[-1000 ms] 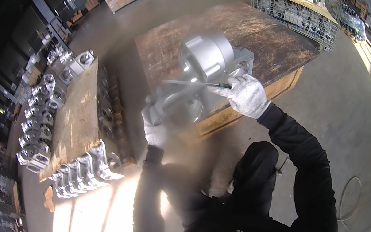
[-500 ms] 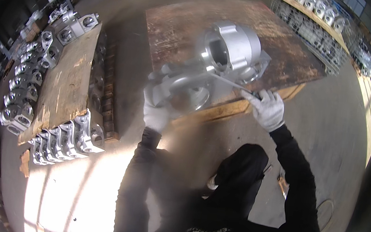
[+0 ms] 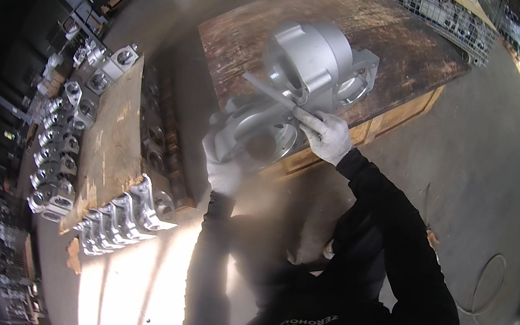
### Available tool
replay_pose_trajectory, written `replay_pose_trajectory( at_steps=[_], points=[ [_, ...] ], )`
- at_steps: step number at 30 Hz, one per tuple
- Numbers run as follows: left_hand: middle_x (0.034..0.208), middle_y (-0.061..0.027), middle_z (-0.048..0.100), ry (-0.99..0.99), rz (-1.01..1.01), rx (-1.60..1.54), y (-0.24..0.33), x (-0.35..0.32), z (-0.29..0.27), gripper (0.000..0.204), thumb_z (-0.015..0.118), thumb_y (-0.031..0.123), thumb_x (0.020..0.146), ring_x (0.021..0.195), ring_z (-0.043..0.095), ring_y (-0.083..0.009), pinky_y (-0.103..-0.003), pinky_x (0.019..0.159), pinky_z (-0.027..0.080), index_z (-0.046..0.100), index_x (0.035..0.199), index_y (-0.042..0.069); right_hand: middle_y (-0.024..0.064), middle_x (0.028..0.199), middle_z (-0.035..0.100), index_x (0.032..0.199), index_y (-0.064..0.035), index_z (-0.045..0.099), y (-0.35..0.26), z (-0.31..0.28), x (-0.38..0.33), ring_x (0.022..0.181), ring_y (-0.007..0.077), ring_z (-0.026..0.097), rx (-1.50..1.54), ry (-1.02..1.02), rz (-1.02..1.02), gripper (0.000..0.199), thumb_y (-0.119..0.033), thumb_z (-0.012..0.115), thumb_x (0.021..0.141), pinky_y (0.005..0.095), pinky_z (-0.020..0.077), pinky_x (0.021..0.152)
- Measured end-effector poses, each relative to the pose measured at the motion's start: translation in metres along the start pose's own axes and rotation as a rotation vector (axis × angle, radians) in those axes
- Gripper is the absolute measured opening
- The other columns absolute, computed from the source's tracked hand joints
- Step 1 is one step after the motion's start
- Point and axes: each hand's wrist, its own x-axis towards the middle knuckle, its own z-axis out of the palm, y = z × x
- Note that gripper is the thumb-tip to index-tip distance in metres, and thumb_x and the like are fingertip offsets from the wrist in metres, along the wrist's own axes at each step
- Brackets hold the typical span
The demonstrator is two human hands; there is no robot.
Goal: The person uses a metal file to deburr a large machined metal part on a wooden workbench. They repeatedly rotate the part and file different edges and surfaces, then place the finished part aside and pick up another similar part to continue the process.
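Note:
A large silver metal casting (image 3: 308,56) with a round hollow housing and ringed openings lies at the near edge of a worn brown wooden table (image 3: 237,39). My left hand (image 3: 224,164), in a white glove, grips the casting's near left end; blur and haze soften its fingers. In my gloved right hand (image 3: 325,136) is a file (image 3: 269,90), held by its handle, most of which the fingers hide. Its flat grey blade points up and left across the casting, beside the housing. Whether the blade touches the metal I cannot tell.
To the left, a stack topped by a wooden board (image 3: 110,141) has rows of silver castings (image 3: 56,167) around it. A wire cage (image 3: 427,13) of parts stands beyond the table's far right. A looped cable (image 3: 489,284) lies on the floor at right.
My right hand has moved left and closer to the casting, carrying the file further across it. My left hand stays on the casting's end. The whole view has shifted and tilted.

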Motion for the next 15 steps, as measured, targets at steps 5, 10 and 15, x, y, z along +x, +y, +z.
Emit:
replay_pose_trajectory(
  at_steps=[5,10,15],
  points=[
    [0.148,-0.0157,0.058,0.044,0.098,0.099,-0.008,0.0,0.002,0.063,0.069,0.012,0.097,0.14,0.057,-0.0268,-0.037,0.113,0.048,0.047,0.155,0.007,0.0124,0.088,0.07,0.132,-0.0153,0.076,0.011,0.004,-0.016,0.075,0.0326,0.071,0.161,0.083,0.021,0.044,-0.004,0.079,0.089,0.0415,0.0578,0.066],
    [0.146,-0.016,0.058,0.002,0.141,-0.181,-0.02,0.001,0.006,0.062,0.068,0.012,0.099,0.139,0.057,-0.0277,-0.039,0.114,0.049,0.044,0.156,0.004,0.0155,0.104,0.076,0.135,-0.01,0.074,0.008,0.01,-0.01,0.092,0.0309,0.077,0.266,-0.061,0.126,0.044,0.0,0.076,0.092,0.0376,0.0609,0.081],
    [0.151,-0.0162,0.056,-0.009,0.141,-0.002,-0.032,0.003,0.004,0.07,0.072,0.014,0.097,0.141,0.055,-0.0281,-0.04,0.116,0.047,0.04,0.159,0.007,0.0172,0.113,0.078,0.141,-0.0096,0.072,-0.03,0.035,-0.028,0.099,0.0281,0.078,0.461,0.061,0.313,0.047,0.0,0.072,0.095,0.0361,0.0609,0.087]
  ],
)
